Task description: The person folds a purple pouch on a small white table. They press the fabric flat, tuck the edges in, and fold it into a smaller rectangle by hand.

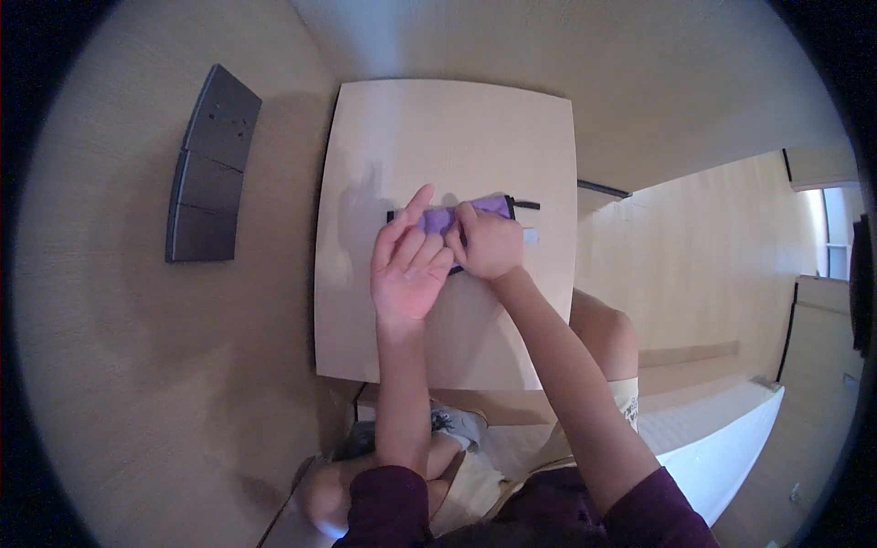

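Observation:
A small purple fabric pouch (491, 205) with black edging lies on the light wooden table, partly hidden by my hands. A short black strap (527, 205) sticks out from its right end. My right hand (489, 242) is closed, knuckles up, with its fingers pinching the middle of the pouch. Palm turned up, my left hand (409, 265) rests at the pouch's left part. Its index finger points away from me while the other fingers curl in beside my right fingers. Whatever those curled fingers hold, if anything, is hidden. A small whitish piece (532, 236) lies just right of my right hand.
The pale wooden table (438, 128) has its far edge near a wall. On the left wall is a dark grey panel (210, 183). My bare knee (605, 338) shows beside the table's right edge. At far right is a bright window (835, 228).

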`<state>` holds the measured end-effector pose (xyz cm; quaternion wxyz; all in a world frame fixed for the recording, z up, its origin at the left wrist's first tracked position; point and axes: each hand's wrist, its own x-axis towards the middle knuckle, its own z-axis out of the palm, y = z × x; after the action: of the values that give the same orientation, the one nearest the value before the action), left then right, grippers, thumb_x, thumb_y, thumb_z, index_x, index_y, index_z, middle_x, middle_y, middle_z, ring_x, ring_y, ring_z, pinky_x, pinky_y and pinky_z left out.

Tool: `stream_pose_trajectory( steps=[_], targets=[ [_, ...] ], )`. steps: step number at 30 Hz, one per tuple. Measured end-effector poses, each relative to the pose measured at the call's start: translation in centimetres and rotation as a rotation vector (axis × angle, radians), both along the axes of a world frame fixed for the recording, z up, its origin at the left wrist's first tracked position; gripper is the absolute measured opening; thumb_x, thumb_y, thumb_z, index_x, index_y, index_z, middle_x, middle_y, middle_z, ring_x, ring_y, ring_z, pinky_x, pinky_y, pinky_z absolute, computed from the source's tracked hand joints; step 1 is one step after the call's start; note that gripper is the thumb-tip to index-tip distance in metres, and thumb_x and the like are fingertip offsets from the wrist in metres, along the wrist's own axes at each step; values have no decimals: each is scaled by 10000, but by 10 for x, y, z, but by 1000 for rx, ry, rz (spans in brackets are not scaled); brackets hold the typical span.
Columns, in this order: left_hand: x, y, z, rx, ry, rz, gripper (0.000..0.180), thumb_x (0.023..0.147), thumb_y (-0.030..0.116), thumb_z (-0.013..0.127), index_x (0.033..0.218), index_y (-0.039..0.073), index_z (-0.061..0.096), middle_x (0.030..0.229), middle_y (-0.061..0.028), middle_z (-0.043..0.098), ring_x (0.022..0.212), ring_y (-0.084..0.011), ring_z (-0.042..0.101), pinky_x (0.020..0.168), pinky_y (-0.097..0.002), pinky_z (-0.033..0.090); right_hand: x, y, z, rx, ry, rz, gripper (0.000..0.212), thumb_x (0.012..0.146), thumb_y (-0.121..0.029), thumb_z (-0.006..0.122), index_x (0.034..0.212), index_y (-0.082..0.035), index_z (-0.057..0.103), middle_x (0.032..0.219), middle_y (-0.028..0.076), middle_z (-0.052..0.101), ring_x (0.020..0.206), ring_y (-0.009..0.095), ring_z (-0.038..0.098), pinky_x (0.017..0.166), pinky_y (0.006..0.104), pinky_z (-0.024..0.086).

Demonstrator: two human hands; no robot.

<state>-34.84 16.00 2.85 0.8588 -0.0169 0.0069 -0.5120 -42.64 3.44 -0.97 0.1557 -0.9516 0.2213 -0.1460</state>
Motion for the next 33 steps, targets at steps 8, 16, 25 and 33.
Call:
stream_pose_trajectory(
  steps=[8, 16, 25, 33],
  targets=[
    [-17, -3, 18, 101, 57, -21, 263, 970, 72, 410, 1161, 127, 583, 457, 81, 314, 385, -27, 273, 481, -206, 254, 1, -3, -2, -21, -14, -30, 196, 788, -283, 549, 794, -88, 525, 599, 113, 604, 545, 274, 615, 487, 404, 482],
    [-5, 7, 32, 256, -63, 41, 223, 938, 92, 493, 1135, 113, 595, 454, 98, 272, 388, -21, 246, 458, -190, 249, 3, -3, -4, -42, -27, -17, 201, 800, -290, 546, 786, -91, 524, 585, 114, 594, 538, 285, 611, 482, 406, 477],
    [-16, 3, 35, 201, -150, 69, 259, 1009, 217, 402, 1163, 116, 584, 429, 91, 271, 367, -35, 207, 474, -208, 225, 4, -3, -5, -38, -26, -24, 199, 809, -294, 543, 787, -97, 528, 582, 110, 595, 529, 286, 609, 471, 406, 475],
    [-17, 1, 43, 228, -165, -16, 226, 995, 148, 399, 1100, 77, 586, 419, 93, 298, 356, -29, 228, 455, -209, 215, 5, -2, -5, -39, -32, -28, 198, 812, -295, 535, 796, -97, 532, 595, 114, 608, 538, 289, 616, 478, 411, 481]
  ],
)
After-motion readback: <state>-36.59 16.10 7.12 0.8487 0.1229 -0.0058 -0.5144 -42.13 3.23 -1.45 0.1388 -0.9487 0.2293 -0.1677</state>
